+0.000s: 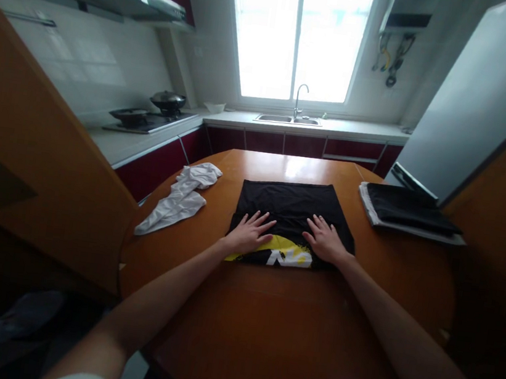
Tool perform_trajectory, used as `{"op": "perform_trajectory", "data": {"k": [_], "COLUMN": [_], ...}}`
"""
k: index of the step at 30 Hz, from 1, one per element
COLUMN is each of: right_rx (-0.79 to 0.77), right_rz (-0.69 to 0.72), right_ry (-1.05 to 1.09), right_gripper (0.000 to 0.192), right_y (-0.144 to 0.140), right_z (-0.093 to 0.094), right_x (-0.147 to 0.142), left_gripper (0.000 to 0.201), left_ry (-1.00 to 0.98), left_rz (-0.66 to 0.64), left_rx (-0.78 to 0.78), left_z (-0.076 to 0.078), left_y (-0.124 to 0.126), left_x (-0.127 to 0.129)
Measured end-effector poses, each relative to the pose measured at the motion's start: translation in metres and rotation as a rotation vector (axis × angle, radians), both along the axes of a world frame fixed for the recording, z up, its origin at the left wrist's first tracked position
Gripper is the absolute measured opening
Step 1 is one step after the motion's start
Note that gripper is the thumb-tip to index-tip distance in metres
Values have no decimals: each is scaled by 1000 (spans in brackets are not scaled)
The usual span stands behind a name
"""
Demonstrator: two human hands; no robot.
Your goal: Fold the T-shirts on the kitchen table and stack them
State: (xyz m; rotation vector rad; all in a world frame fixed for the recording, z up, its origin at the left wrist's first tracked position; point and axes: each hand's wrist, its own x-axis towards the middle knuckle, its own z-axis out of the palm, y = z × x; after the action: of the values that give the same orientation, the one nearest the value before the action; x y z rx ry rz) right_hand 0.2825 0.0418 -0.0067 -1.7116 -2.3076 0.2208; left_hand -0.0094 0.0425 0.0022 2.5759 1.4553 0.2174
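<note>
A black garment (286, 201), probably a T-shirt, lies folded flat on the wooden table (281, 330). A yellow and white print shows along its near edge. My left hand (249, 234) rests palm down on its left part, fingers spread, partly over the yellow print. On the right part lies my right hand (325, 239), also flat with the fingers apart, just beside the print. Neither hand grips the cloth.
A crumpled white cloth (182, 196) lies on the table's left side. Folded black and white cloths (411, 211) are stacked at the right edge, near the fridge (488, 102). Behind the table runs a counter with a sink (275, 118) and a stove (150, 123).
</note>
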Motion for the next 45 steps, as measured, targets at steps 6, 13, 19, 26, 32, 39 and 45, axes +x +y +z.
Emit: {"op": "perform_trajectory", "data": {"k": [6, 13, 19, 26, 32, 39, 45], "right_rx": [-44, 178, 190, 309, 453, 470, 404], "right_rz": [-19, 133, 234, 292, 369, 373, 207], "right_ry": [29, 251, 178, 105, 74, 304, 524], "right_gripper": [56, 46, 48, 28, 22, 10, 12], "right_y": [3, -34, -83, -86, -90, -122, -146], "right_z": [4, 15, 2, -4, 11, 37, 73], "right_x": [8, 55, 104, 118, 107, 109, 102], "left_gripper": [60, 51, 51, 26, 20, 12, 16], "left_ry": [-23, -299, -233, -175, -38, -257, -592], "left_rz": [0, -165, -164, -191, -225, -198, 30], "left_rx": [4, 5, -90, 160, 410, 400, 243], "left_z": [4, 48, 55, 28, 28, 51, 85], "left_y": [5, -13, -71, -92, -96, -131, -155], "left_x": [-8, -54, -95, -97, -89, -91, -86]}}
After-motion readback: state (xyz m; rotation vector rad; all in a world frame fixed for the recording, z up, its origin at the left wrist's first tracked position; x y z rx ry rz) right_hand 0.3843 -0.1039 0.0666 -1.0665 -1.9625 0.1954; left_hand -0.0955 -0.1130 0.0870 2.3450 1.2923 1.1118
